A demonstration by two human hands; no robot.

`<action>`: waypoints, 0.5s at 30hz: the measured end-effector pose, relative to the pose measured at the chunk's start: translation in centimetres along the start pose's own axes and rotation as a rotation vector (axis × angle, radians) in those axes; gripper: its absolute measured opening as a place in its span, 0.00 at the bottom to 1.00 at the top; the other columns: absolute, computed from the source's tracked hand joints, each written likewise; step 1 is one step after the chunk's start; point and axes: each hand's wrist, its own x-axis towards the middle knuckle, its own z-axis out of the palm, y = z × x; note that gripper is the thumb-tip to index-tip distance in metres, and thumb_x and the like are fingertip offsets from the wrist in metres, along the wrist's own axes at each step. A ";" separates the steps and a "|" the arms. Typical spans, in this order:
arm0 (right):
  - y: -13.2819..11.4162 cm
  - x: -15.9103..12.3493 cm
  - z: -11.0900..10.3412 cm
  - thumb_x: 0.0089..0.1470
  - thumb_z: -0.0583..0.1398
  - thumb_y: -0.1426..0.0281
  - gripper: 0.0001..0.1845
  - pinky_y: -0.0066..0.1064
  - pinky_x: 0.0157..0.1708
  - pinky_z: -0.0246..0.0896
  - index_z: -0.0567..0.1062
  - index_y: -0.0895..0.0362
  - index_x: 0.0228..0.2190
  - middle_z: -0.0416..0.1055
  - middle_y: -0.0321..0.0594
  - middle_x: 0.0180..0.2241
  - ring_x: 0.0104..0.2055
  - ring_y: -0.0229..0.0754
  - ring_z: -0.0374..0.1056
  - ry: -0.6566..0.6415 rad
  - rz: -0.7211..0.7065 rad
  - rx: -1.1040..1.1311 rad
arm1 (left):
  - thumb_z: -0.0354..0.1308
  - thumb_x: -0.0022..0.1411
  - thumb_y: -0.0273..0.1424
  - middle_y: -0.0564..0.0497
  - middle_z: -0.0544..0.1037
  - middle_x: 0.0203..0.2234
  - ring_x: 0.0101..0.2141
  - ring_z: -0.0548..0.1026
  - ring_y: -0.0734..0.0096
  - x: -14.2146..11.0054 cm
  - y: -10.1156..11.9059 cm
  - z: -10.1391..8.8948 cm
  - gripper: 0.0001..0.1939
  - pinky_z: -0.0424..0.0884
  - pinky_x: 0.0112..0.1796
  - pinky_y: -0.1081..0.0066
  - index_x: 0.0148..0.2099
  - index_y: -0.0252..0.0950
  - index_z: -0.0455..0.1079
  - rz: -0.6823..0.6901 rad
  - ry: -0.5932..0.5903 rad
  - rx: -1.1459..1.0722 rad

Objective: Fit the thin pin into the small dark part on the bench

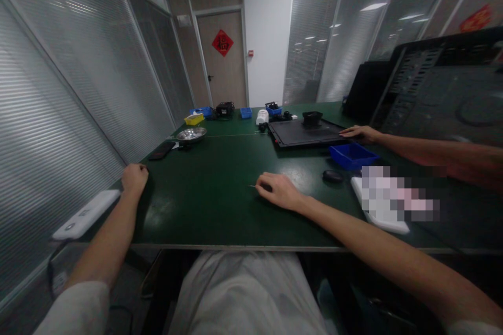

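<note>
My right hand (281,190) rests on the green table (204,188), its thumb and forefinger pinched together. From that pinch a thin, pale, pin-like piece (252,186) pokes out to the left; it is too small to name. Near the table's left edge lies my left hand (134,178), curled into a fist with the inside of the fingers hidden. A white power strip (86,214) is beside my left wrist. To the right of my right hand sits a black computer mouse (332,176).
A co-worker's hand (359,133) touches a large black panel (302,134) at the right. Nearby are a blue tray (351,156) and a large metal computer case (444,89). A metal bowl (191,135) and a dark phone (162,151) lie far left.
</note>
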 end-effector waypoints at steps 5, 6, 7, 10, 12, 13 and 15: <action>0.0 0.0 0.0 0.65 0.58 0.67 0.08 0.29 0.36 0.57 0.76 0.55 0.37 0.74 0.38 0.36 0.34 0.37 0.68 -0.007 -0.005 0.017 | 0.55 0.65 0.34 0.37 0.80 0.41 0.44 0.76 0.51 0.5 -0.4 -0.1 0.20 0.68 0.46 0.65 0.50 0.26 0.80 -0.134 -0.052 -0.122; 0.0 0.0 0.0 0.65 0.58 0.67 0.07 0.29 0.36 0.57 0.76 0.55 0.38 0.74 0.38 0.36 0.34 0.38 0.68 -0.004 -0.006 0.020 | 0.56 0.65 0.35 0.38 0.80 0.40 0.44 0.76 0.52 0.7 -0.5 -0.2 0.20 0.68 0.45 0.65 0.50 0.27 0.80 -0.157 -0.067 -0.142; 0.0 0.0 0.1 0.65 0.58 0.67 0.07 0.29 0.36 0.57 0.76 0.55 0.38 0.74 0.38 0.36 0.34 0.38 0.68 0.000 -0.006 0.021 | 0.57 0.65 0.36 0.39 0.80 0.40 0.43 0.76 0.54 0.7 -0.6 -0.3 0.19 0.67 0.45 0.66 0.50 0.28 0.80 -0.174 -0.079 -0.156; 0.1 0.0 0.2 0.65 0.58 0.66 0.07 0.29 0.36 0.57 0.75 0.55 0.38 0.74 0.38 0.36 0.35 0.38 0.69 0.007 -0.007 0.015 | 0.59 0.64 0.35 0.44 0.80 0.36 0.40 0.75 0.59 0.7 -0.5 -0.5 0.17 0.67 0.42 0.69 0.49 0.29 0.80 -0.197 -0.097 -0.184; 0.3 -0.1 0.4 0.65 0.58 0.66 0.07 0.29 0.36 0.57 0.75 0.54 0.38 0.74 0.38 0.36 0.35 0.38 0.69 0.008 -0.010 0.014 | 0.60 0.64 0.34 0.48 0.80 0.33 0.38 0.74 0.63 0.5 -0.3 -0.7 0.16 0.66 0.41 0.71 0.48 0.29 0.79 -0.209 -0.104 -0.207; 0.3 -0.1 0.4 0.65 0.57 0.66 0.08 0.29 0.36 0.57 0.75 0.54 0.38 0.74 0.37 0.36 0.35 0.38 0.69 0.008 -0.011 0.015 | 0.61 0.64 0.33 0.49 0.79 0.32 0.37 0.73 0.64 0.4 -0.2 -0.8 0.15 0.66 0.40 0.72 0.48 0.28 0.79 -0.215 -0.105 -0.217; 0.4 -0.1 0.5 0.65 0.58 0.66 0.07 0.29 0.36 0.57 0.75 0.55 0.37 0.74 0.37 0.36 0.35 0.38 0.69 0.011 -0.013 0.017 | 0.61 0.64 0.32 0.51 0.78 0.29 0.36 0.72 0.66 0.3 -0.1 -0.9 0.14 0.65 0.40 0.73 0.48 0.28 0.79 -0.230 -0.107 -0.235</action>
